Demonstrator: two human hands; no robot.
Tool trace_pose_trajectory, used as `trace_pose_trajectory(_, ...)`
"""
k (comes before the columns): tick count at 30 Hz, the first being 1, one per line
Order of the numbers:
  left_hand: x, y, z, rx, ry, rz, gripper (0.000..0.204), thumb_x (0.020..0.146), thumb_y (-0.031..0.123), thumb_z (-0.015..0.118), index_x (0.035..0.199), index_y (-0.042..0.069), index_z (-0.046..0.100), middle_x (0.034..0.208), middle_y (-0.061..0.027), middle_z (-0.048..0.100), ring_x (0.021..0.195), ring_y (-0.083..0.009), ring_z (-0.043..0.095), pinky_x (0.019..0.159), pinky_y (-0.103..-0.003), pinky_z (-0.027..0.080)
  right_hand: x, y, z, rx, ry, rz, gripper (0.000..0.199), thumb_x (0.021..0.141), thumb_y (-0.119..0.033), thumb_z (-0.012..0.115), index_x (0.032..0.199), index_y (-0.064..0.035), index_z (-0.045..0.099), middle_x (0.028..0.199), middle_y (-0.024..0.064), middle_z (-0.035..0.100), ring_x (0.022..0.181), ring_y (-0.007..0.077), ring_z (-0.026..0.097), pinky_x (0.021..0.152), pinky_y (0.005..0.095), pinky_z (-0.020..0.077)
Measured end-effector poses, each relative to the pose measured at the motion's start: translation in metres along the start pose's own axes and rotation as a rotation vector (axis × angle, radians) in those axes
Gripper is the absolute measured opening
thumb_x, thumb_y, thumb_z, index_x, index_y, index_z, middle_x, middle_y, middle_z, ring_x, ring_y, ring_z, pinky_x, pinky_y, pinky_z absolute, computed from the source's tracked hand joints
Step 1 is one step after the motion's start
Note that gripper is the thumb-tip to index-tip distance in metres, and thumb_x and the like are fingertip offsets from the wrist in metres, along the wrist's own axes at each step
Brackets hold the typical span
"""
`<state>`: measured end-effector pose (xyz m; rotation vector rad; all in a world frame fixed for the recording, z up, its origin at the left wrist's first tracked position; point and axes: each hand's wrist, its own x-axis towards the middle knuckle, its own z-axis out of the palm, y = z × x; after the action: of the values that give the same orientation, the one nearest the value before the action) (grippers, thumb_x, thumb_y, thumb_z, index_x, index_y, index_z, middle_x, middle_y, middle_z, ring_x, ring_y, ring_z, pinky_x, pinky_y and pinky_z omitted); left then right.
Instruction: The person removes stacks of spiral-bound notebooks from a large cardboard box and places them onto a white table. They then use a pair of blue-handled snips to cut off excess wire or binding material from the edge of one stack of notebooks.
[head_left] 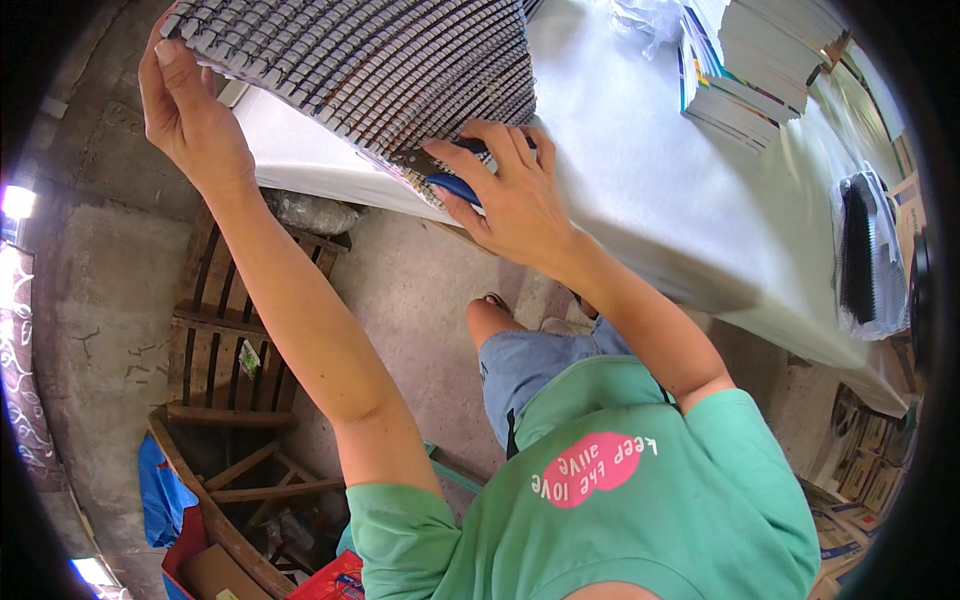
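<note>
A stack of coil-bound books lies at the table's near left edge, with many rows of dark spiral coils along its grey-white face. At the stack's far left corner, my left hand is closed, thumb on top and fingers round the edge. My right hand is closed round a blue-handled hand tool, which looks like pliers. The tool is at the near right end of the coil rows; its jaws are mostly hidden by my fingers and the coils.
White sheeting covers the table. Piles of books stand at the back right, and a clear bag of black plastic coils lies at the right. A wooden pallet and a blue bag are at the left; cardboard boxes are lower right.
</note>
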<state>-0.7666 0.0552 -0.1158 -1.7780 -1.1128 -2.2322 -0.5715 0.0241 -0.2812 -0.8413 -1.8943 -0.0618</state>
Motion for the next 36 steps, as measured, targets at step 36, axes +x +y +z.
trace_pose_trajectory(36,0.003,-0.001,-0.005,0.004,-0.027,-0.001,0.037,0.095,0.04,0.051,0.115,0.011,0.058,0.109,-0.0016,0.059,0.105,-0.0139,0.052,0.092,-0.04,0.038,0.036,0.041,0.007,0.03,0.193,-0.304,0.046,0.076,-0.02,0.064,0.116,-0.0425,0.06,0.102,-0.004,0.052,0.096,0.0147,0.047,0.079,0.0356,0.0355)
